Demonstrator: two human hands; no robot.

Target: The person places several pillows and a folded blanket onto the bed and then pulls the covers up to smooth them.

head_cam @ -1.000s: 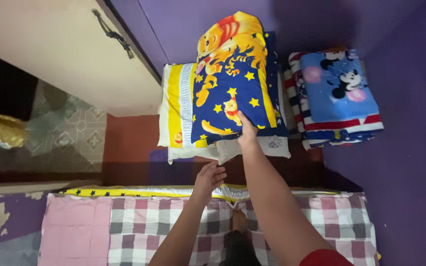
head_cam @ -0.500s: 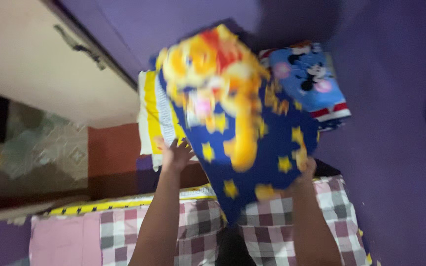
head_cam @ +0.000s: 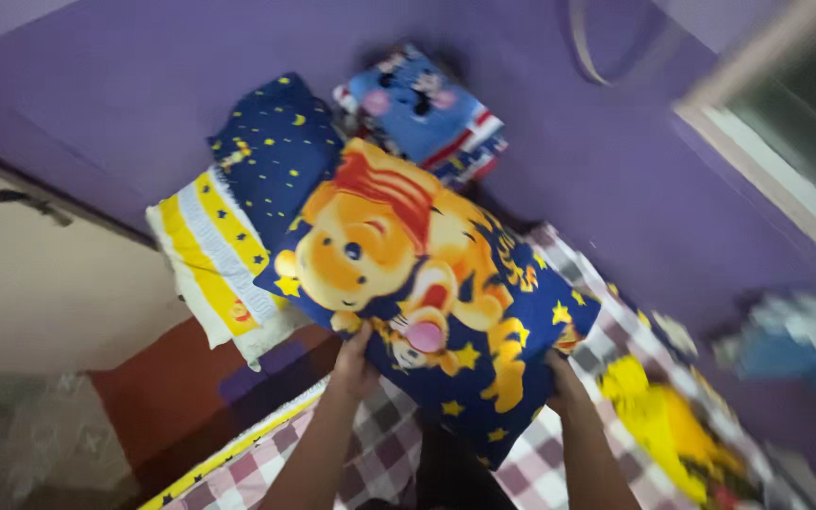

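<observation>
Left to right. Cream cabinet door (head_cam: 40, 293) at far left. Next to it a yellow-and-white striped pillow (head_cam: 214, 260) with a dark blue star-print pillow (head_cam: 276, 151) on top, both against the purple wall (head_cam: 144, 85).

Left hand (head_cam: 353, 364) grips the cartoon pillow (head_cam: 427, 293) at its lower-left edge, fingers curled under the fabric, thumb side up.

The pillow is held in the air, tilted, over the near edge of the checked mattress (head_cam: 380, 453), clear of the stack. Navy cover, yellow stars, big orange bear and a striped tiger printed on it.

Handling, by the look of it: light, soft, squashy, cover a bit slick. Nothing fragile. It sags between grips, so opposite edges or corners are the sensible hold, pinching fill and cover together.

Right hand (head_cam: 564, 378) clamps the lower-right edge, fingers mostly hidden behind the pillow.

Behind it, a folded blue cartoon blanket (head_cam: 422, 113) sits by the wall. Something yellow (head_cam: 658, 425), blurred, lies at the mattress's right edge.
</observation>
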